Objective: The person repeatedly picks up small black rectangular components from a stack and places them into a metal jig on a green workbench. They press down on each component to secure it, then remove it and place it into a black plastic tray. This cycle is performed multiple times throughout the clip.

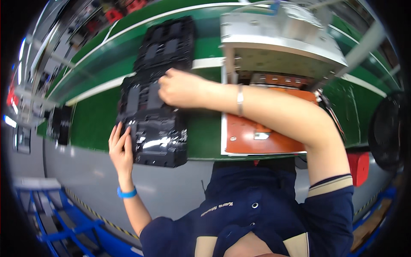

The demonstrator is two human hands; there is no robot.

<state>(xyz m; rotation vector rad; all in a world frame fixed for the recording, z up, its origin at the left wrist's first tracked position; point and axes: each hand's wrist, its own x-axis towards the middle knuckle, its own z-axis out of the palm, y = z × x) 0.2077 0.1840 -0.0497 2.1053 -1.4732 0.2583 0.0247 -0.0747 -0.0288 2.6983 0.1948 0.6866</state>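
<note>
While the left hand (121,150) lies flat, fingers spread, against the near-left corner of the black moulded plastic tray (154,124) at the near edge of the green conveyor belt (94,124), the right hand (180,89) reaches across, fingers curled down on the tray's far end; whether they pinch anything I cannot tell. Steady pressure from both hands should keep the tray square; a second tray (167,43) lies just beyond, and an orange fixture plate (248,137) sits to the right.

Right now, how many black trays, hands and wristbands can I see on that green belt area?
Black plastic trays: 2, the near tray and the far tray
Hands: 2, left hand and right hand
Wristbands: 2, blue band and silver bracelet
Total: 6
</note>
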